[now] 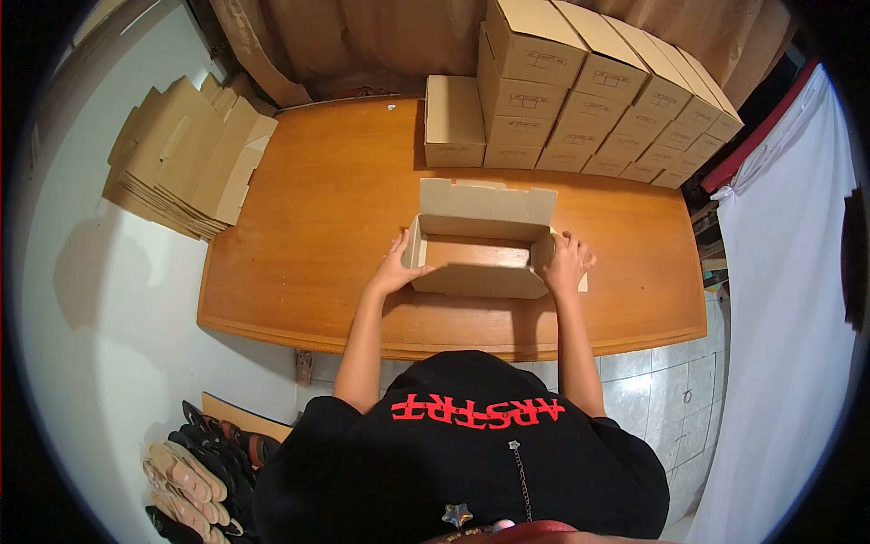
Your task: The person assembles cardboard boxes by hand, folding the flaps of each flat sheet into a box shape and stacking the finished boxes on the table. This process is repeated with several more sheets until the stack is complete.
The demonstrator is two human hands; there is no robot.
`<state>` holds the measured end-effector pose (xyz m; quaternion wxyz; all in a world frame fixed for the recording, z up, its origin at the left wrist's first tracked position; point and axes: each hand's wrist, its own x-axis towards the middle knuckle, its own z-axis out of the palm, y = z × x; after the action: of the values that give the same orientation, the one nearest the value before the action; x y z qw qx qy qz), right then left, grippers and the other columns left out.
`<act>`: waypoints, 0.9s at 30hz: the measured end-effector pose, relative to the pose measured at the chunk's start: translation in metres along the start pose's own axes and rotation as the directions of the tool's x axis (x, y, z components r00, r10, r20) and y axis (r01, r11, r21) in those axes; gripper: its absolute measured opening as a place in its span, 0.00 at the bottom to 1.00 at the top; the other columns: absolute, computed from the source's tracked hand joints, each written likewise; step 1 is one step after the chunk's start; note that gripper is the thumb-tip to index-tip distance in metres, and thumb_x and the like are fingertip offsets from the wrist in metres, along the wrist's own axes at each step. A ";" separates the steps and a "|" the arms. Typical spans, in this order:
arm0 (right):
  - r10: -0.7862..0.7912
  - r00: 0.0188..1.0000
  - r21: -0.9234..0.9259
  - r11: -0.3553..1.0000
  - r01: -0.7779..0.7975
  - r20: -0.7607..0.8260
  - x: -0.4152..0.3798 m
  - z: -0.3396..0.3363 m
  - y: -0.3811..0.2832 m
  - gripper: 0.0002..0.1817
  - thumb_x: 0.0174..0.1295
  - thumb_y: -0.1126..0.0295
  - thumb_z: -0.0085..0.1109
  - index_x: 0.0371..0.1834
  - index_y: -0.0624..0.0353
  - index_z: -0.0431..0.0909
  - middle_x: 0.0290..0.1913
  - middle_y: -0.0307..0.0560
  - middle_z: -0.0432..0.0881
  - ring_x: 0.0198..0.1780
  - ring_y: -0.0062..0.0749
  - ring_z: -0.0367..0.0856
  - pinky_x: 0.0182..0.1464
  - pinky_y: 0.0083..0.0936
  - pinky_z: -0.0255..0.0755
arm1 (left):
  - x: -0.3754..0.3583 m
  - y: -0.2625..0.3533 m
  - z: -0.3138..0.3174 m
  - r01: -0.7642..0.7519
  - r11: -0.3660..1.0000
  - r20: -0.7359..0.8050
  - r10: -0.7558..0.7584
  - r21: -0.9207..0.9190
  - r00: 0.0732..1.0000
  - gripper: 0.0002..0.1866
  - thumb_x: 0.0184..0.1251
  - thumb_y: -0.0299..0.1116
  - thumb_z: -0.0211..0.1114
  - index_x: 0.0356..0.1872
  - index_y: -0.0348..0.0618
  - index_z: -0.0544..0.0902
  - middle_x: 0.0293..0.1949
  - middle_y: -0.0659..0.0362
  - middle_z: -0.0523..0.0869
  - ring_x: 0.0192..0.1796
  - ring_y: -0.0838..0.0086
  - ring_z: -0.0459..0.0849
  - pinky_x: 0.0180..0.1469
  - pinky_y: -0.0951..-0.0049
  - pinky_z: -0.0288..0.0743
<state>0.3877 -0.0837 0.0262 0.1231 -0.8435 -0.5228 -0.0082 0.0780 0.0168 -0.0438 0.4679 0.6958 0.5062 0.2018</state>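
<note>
An unfolded cardboard box (480,282) stands on the wooden table in front of me. Its back flap is raised, and through the open middle the table's wood seems to show. My left hand (396,268) grips the box's left end, thumb along the near edge and fingers at the outer side. At the right end, my right hand (565,264) is closed around the side wall, with its fingers bent over the top edge. A small flap sticks out beyond that hand, partly covered by it.
Stacked closed boxes (580,109) with printed marks fill the table's back right, with one open-topped box (454,118) at their left. Flat cardboard sheets (190,154) lean at the far left. The table's front edge (435,352) is near my body; sandals (195,476) lie lower left.
</note>
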 end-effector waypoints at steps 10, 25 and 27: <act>0.054 0.992 0.320 0.943 -0.087 0.112 0.046 0.035 0.023 0.39 0.49 0.80 0.58 0.67 0.45 0.56 0.39 0.50 0.80 0.41 0.47 0.79 0.45 0.38 0.72 | -0.007 0.012 0.003 0.063 0.993 0.172 -0.080 0.098 0.982 0.79 0.19 0.51 0.82 0.70 0.49 0.28 0.72 0.49 0.30 0.73 0.56 0.28 0.72 0.57 0.38; -0.219 0.974 0.384 0.906 0.179 0.064 0.004 0.013 0.040 0.29 0.45 0.66 0.67 0.54 0.53 0.72 0.53 0.56 0.72 0.54 0.50 0.73 0.54 0.37 0.69 | -0.012 0.024 0.002 -0.156 0.979 -0.019 0.160 0.133 0.987 0.69 0.24 0.47 0.80 0.72 0.54 0.42 0.73 0.59 0.41 0.74 0.63 0.38 0.70 0.47 0.35; -0.211 0.974 0.320 0.931 0.175 0.079 -0.007 0.004 0.033 0.32 0.44 0.64 0.68 0.57 0.52 0.71 0.54 0.56 0.71 0.54 0.51 0.72 0.55 0.38 0.68 | -0.013 0.029 0.003 -0.176 0.957 0.002 0.180 0.231 0.984 0.65 0.26 0.49 0.79 0.71 0.54 0.48 0.73 0.59 0.43 0.74 0.63 0.39 0.69 0.43 0.34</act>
<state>0.4131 -0.1030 0.0152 0.2236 -0.7570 -0.6041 0.1096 0.0895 0.0023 -0.0177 0.3593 0.7861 0.4658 0.1897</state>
